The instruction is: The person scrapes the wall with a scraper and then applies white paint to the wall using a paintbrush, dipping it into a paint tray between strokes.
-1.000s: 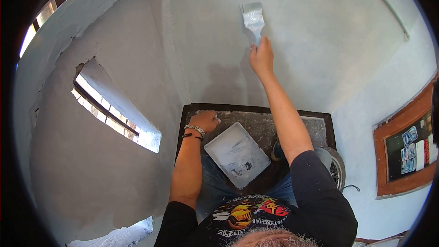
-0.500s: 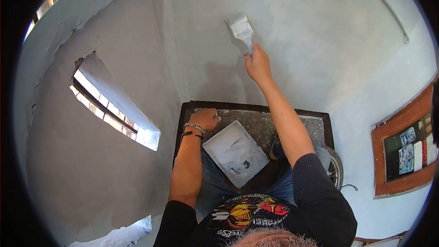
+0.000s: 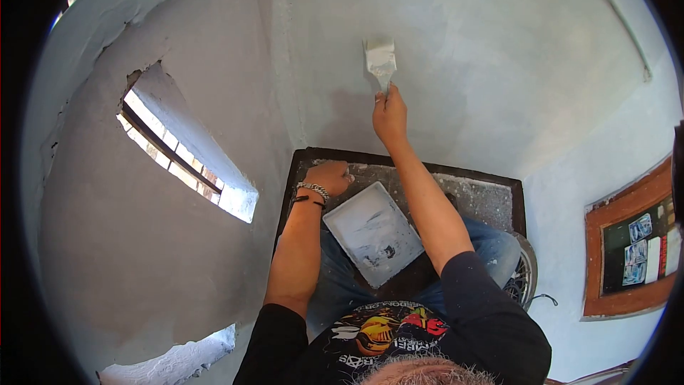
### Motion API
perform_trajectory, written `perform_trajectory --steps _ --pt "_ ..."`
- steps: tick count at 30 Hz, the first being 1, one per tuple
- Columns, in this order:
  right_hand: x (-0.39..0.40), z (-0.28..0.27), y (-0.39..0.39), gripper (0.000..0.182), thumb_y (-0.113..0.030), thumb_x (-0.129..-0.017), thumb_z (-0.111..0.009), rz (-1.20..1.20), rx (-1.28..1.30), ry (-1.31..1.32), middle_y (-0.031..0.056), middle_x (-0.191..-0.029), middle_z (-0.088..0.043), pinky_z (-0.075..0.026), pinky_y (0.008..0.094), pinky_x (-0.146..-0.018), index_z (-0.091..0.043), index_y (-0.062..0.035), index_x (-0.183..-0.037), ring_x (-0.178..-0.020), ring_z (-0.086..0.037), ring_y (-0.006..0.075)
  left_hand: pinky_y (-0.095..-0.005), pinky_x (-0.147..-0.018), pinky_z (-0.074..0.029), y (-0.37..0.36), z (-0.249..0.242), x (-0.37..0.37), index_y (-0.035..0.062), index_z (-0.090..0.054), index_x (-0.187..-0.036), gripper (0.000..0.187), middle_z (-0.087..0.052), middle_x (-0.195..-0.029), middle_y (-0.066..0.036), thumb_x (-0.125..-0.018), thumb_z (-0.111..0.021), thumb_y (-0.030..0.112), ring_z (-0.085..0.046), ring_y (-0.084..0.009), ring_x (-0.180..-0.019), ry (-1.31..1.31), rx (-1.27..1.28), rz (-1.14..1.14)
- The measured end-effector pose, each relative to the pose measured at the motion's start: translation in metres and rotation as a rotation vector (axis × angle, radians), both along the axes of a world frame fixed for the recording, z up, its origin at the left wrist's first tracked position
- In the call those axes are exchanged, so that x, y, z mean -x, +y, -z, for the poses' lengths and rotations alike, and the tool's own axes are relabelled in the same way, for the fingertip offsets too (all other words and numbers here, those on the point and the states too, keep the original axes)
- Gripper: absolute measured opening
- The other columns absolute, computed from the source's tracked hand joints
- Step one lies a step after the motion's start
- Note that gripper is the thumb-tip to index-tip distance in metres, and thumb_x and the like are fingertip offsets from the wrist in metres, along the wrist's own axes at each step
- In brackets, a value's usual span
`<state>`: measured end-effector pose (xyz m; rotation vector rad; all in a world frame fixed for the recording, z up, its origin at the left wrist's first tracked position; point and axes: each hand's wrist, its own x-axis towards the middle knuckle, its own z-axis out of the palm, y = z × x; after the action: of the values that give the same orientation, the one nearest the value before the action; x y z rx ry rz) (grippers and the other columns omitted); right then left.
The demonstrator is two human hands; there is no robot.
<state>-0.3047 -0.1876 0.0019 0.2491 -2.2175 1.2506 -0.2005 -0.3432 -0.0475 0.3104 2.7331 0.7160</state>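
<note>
A wide paintbrush (image 3: pixel 380 59), coated in pale paint, lies with its bristles against the pale wall (image 3: pixel 484 50). My right hand (image 3: pixel 390 115) is closed round its handle, with the arm stretched forward. Lower and to the left, my left hand (image 3: pixel 330 178) is closed near the upper left corner of a square paint tray (image 3: pixel 372 235). What its curled fingers hold, if anything, is too small to make out. The tray holds pale paint with dark streaks and rests between my legs.
Under the tray is a dark-edged, paint-spattered platform (image 3: pixel 484 199). A grey wall (image 3: pixel 142 242) with a slanted barred opening (image 3: pixel 178 153) stands at the left. At the right are a spoked wheel (image 3: pixel 526 274) and a wood-framed panel (image 3: pixel 595 257).
My right hand and the brush have moved slightly left and down along the wall, and the brush is more upright. The whole view has shifted a little. My left hand stays beside the tray.
</note>
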Motion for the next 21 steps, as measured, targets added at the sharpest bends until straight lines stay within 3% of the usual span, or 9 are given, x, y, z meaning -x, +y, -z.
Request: perform_trajectory --steps 3,6,9,12,15,18,21 --pt "0.0 -0.044 -0.02 0.035 -0.007 -0.089 -0.051 -0.017 -0.009 0.275 0.0282 -0.097 -0.059 -0.046 0.0463 -0.076 -0.048 0.0097 -0.12 -0.088 -0.059 0.0425 -0.0413 -0.075 -0.047 0.002 0.003 0.001 0.0079 -0.059 -0.092 0.029 -0.065 -0.085 -0.012 -0.086 -0.057 0.036 -0.063 -0.0303 -0.086 -0.021 0.002 0.006" --pt "0.015 -0.076 -0.039 0.036 -0.004 -0.087 -0.051 -0.044 -0.064 0.202 0.028 -0.098 -0.056 -0.045 0.0485 -0.076 -0.045 0.0116 -0.119 -0.09 -0.056 0.0433 -0.0411 -0.075 -0.047 0.001 0.005 0.002 0.0083 -0.059 -0.092 0.029 -0.065 -0.085 -0.012 -0.086 -0.057 0.036 -0.063 -0.0298 -0.086 -0.032 -0.002 -0.008" --pt "0.024 -0.048 -0.041 0.036 -0.004 -0.087 -0.051 0.022 -0.178 0.119 0.0272 -0.099 -0.056 -0.046 0.0488 -0.076 -0.045 0.011 -0.12 -0.09 -0.056 0.0433 -0.0413 -0.075 -0.047 -0.003 0.005 0.0 0.0086 -0.059 -0.092 0.029 -0.065 -0.086 -0.012 -0.086 -0.057 0.037 -0.063 -0.0296 -0.087 -0.014 0.005 -0.017" --pt "0.013 -0.034 -0.032 0.039 -0.004 -0.087 -0.052 -0.059 -0.187 0.119 0.0267 -0.1 -0.056 -0.046 0.0485 -0.076 -0.044 0.0104 -0.122 -0.09 -0.057 0.0443 -0.0416 -0.076 -0.047 -0.006 0.008 -0.002 0.0087 -0.059 -0.093 0.029 -0.065 -0.089 -0.012 -0.086 -0.058 0.037 -0.063 -0.0299 -0.089 0.012 -0.006 -0.024" --pt "0.009 -0.06 -0.027 0.041 -0.005 -0.087 -0.051 0.048 -0.19 0.366 0.0256 -0.101 -0.056 -0.048 0.0473 -0.075 -0.043 0.0101 -0.124 -0.089 -0.058 0.0432 -0.0416 -0.076 -0.047 -0.004 0.008 -0.001 0.0087 -0.06 -0.093 0.029 -0.065 -0.09 -0.012 -0.086 -0.058 0.037 -0.062 -0.0302 -0.09 -0.011 -0.007 -0.014" --pt "0.02 -0.066 -0.021 0.042 -0.007 -0.087 -0.052 0.098 -0.308 0.168 0.0243 -0.102 -0.056 -0.049 0.0461 -0.073 -0.045 0.0086 -0.125 -0.087 -0.06 0.0409 -0.0415 -0.076 -0.047 -0.003 0.005 -0.001 0.0084 -0.059 -0.091 0.029 -0.065 -0.09 -0.012 -0.086 -0.058 0.037 -0.062 -0.0301 -0.088 -0.006 -0.001 -0.017" --pt "0.012 -0.067 -0.017 0.038 -0.008 -0.089 -0.052 0.135 -0.376 0.144 0.022 -0.101 -0.058 -0.048 0.0459 -0.074 -0.049 0.0059 -0.124 -0.087 -0.06 0.0395 -0.0413 -0.074 -0.047 -0.002 0.01 0.003 0.0082 -0.059 -0.091 0.029 -0.066 -0.088 -0.011 -0.086 -0.058 0.037 -0.063 -0.0291 -0.085 0.02 -0.001 -0.019"
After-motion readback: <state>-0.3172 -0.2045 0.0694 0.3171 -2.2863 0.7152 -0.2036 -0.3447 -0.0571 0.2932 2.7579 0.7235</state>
